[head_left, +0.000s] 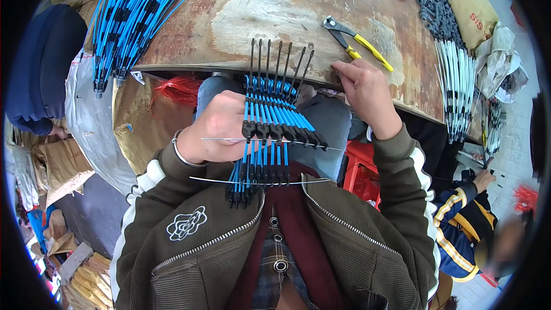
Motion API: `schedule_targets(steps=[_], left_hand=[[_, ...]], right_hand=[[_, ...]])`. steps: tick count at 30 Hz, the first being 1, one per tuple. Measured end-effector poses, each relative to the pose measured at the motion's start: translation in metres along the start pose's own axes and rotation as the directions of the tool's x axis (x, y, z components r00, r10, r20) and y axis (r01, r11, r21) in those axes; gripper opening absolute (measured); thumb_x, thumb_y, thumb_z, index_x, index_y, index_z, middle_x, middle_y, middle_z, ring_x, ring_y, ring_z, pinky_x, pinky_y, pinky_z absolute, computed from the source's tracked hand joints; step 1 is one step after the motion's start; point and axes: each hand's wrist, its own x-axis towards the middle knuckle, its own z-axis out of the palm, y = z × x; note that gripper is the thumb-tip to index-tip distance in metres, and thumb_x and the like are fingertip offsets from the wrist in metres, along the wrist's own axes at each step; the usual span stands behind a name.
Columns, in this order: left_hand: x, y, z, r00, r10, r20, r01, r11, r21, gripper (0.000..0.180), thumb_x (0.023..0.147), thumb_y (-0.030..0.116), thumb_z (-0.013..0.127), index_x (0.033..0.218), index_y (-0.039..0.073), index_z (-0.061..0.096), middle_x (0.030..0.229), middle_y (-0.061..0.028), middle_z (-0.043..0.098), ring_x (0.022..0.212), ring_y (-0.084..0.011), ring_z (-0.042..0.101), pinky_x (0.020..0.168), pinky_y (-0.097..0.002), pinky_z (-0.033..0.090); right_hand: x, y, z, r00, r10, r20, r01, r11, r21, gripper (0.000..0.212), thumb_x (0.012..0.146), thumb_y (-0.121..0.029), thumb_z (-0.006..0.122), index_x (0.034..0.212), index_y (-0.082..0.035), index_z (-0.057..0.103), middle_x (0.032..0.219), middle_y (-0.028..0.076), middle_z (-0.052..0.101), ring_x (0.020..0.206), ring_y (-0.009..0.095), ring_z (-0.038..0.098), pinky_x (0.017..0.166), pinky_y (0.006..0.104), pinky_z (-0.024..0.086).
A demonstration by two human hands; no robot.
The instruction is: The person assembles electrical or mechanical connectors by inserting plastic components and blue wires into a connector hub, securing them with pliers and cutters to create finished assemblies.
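Note:
My left hand (221, 123) is closed around a row of thin blue rods (270, 112) with black joints, held above my lap. Dark tips of the rods point up toward the table edge. Two thin metal wires (212, 139) run crosswise through the black joints and stick out at both sides. At the table's front edge, my right hand (370, 92) has its fingers curled and pressed together; whatever they hold, if anything, is too small to make out. Just beyond those fingers lie pliers (359, 43) with yellow handles, on the wooden table.
More blue rods (135, 20) stick out over the table's left end. White rods (456, 89) hang at the right edge. Dark grey small parts (422, 0) are piled at the back right beside a tan sack (469, 11). Other people sit at left and right.

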Motion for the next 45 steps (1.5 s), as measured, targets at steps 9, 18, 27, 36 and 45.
schedule_targets(steps=[9,18,27,36,45], left_hand=[[-0.011,-0.015,0.012,0.996,-0.09,-0.026,0.091,0.995,0.045,0.011,0.069,0.005,0.064,0.08,0.003,0.06,0.081,-0.0072,0.063,0.065,-0.0262,0.06,0.057,-0.0323,0.048],[-0.008,-0.011,0.007,0.999,-0.037,-0.004,0.037,0.999,0.038,0.014,0.071,0.006,0.062,0.083,0.002,0.06,0.083,-0.0086,0.063,0.066,-0.027,0.06,0.057,-0.0331,0.047],[-0.011,-0.014,0.008,0.999,-0.044,0.005,0.043,0.997,0.069,0.01,0.075,0.007,0.06,0.083,0.0,0.061,0.077,-0.0086,0.062,0.063,-0.0262,0.06,0.058,-0.0306,0.048],[-0.015,0.007,0.007,0.723,-0.673,0.157,0.556,0.431,-0.711,0.02,0.085,0.016,0.057,0.091,-0.003,0.062,0.087,-0.0126,0.066,0.074,-0.0223,0.066,0.066,-0.0261,0.052],[-0.022,-0.008,0.008,0.879,-0.467,0.093,0.442,0.728,-0.525,0.017,0.082,0.007,0.06,0.098,0.002,0.064,0.092,-0.0134,0.066,0.082,-0.0235,0.066,0.073,-0.0279,0.052]], right_hand=[[-0.001,0.002,-0.002,1.0,0.011,0.002,-0.011,1.0,0.028,0.019,0.077,-0.001,0.057,0.094,-0.002,0.065,0.073,0.016,0.057,0.065,0.031,0.057,0.059,0.0357,0.045],[-0.001,0.002,-0.002,1.0,0.007,-0.01,-0.006,0.999,0.049,0.018,0.077,-0.001,0.058,0.093,-0.003,0.064,0.073,0.015,0.057,0.066,0.031,0.057,0.059,0.0358,0.045],[0.009,0.002,0.001,1.0,-0.023,0.017,0.023,0.999,0.039,0.018,0.077,-0.002,0.058,0.093,-0.004,0.065,0.076,0.013,0.058,0.069,0.029,0.057,0.062,0.0339,0.045],[0.028,0.008,0.008,0.993,-0.116,0.033,0.112,0.988,0.106,0.017,0.077,-0.001,0.058,0.093,-0.002,0.064,0.079,0.01,0.057,0.072,0.025,0.057,0.065,0.0303,0.045],[0.043,0.007,0.014,0.985,-0.165,0.044,0.16,0.982,0.103,0.016,0.078,-0.002,0.058,0.093,-0.001,0.064,0.078,0.011,0.057,0.071,0.026,0.057,0.065,0.031,0.045]])
